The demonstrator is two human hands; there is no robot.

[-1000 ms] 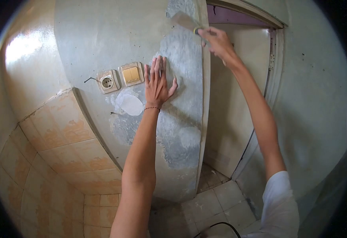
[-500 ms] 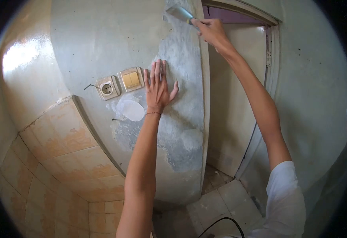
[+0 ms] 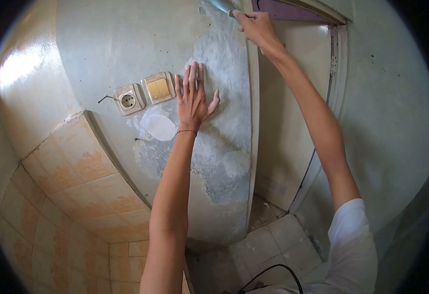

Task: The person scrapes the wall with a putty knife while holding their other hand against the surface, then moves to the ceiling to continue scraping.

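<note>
My left hand (image 3: 193, 100) lies flat against the wall (image 3: 126, 49), fingers spread, just right of a light switch (image 3: 158, 88). Up near the top edge of the view, my right hand (image 3: 258, 30) is closed round the handle of a putty knife (image 3: 221, 6). Its wide blade is at the wall, beside the door frame, and is partly cut off by the view's edge. Bare grey patches (image 3: 224, 63) with ragged paint edges run down the wall beneath both hands. A smooth white filled spot (image 3: 161, 127) sits below the switch.
A wall socket (image 3: 127, 101) is left of the switch, with a nail (image 3: 105, 98) sticking out beside it. Orange-patterned tiles (image 3: 87, 171) cover the lower left. At right stands a door (image 3: 293, 112) in its frame. A black cable (image 3: 285, 267) curves above the tiled floor (image 3: 258, 252).
The view has tilted slightly down, so the wall and both hands appear a little higher. The putty knife has moved up and partly out of view. My left hand stays on the wall.
</note>
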